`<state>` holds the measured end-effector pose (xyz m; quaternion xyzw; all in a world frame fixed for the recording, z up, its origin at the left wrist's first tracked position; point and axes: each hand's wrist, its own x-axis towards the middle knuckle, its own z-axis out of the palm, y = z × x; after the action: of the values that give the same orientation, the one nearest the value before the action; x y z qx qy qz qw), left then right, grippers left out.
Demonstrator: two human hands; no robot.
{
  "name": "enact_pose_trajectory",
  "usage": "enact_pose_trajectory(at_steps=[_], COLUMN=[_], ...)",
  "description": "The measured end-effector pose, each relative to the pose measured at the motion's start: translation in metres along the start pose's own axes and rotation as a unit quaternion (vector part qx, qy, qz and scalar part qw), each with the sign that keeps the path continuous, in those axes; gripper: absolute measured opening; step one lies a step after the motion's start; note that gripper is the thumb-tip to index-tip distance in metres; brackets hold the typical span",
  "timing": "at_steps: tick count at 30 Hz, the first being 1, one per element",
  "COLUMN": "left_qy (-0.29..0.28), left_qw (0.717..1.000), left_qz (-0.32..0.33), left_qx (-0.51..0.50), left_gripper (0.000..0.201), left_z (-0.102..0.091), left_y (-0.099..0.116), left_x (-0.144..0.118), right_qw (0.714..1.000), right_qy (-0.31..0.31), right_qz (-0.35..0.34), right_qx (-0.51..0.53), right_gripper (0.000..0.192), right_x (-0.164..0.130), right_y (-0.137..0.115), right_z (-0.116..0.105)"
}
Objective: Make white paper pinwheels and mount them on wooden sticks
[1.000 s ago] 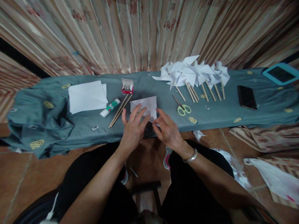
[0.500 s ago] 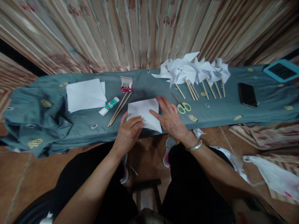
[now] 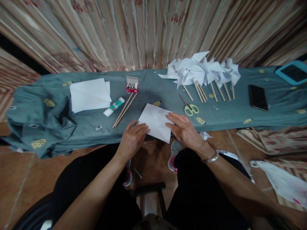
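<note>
A white square sheet of paper [image 3: 155, 121] lies creased and turned cornerwise near the front edge of the grey-green cloth [image 3: 79, 127]. My left hand [image 3: 132, 140] rests flat at the sheet's lower left edge, fingers apart and touching it. My right hand [image 3: 185, 129] presses flat on the sheet's right corner. Neither hand grips anything. Green-handled scissors [image 3: 189, 108] lie just beyond my right hand. Two wooden sticks [image 3: 124, 109] lie to the left of the sheet.
A heap of white paper pinwheels on sticks [image 3: 203, 75] sits at the back right. A glue stick [image 3: 114, 106], a red box of pins [image 3: 131, 85] and a paper stack [image 3: 89, 94] lie left. A black phone [image 3: 258, 97] and a blue-framed tablet [image 3: 291, 72] lie right.
The folded paper has been opened out and turned cornerwise. My right hand moved from the sheet's far right edge down to its right corner; my left hand stays at the lower left edge.
</note>
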<state>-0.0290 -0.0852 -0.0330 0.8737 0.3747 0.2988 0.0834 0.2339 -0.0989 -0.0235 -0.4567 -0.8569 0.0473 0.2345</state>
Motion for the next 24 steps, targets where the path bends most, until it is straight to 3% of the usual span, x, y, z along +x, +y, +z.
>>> enact_pose_trajectory(at_steps=[4,8,13,24], left_qy=[-0.034,-0.035,-0.005,0.023], left_qw=[0.999,0.995,0.989,0.966], left_qz=[-0.023,-0.065,-0.122,-0.231], left_qx=[-0.023,-0.065,-0.082,-0.113], left_gripper=[0.024,0.026,0.027,0.036], left_z=[0.000,-0.005,-0.001,0.002], left_y=[-0.003,-0.002,-0.007,-0.014], left_x=[-0.002,0.004,0.008,0.009], right_qw=[0.991,0.965,0.928,0.918], right_qy=[-0.017,-0.009,0.025,0.051], right_qz=[0.047,0.141,0.259,0.311], right_qx=[0.122,0.219,0.268,0.242], right_gripper=[0.026,0.022,0.020,0.024], right_x=[0.002,0.015,0.026,0.047], right_y=[0.003,0.008,0.011,0.013], right_z=[0.001,0.001,0.014,0.023])
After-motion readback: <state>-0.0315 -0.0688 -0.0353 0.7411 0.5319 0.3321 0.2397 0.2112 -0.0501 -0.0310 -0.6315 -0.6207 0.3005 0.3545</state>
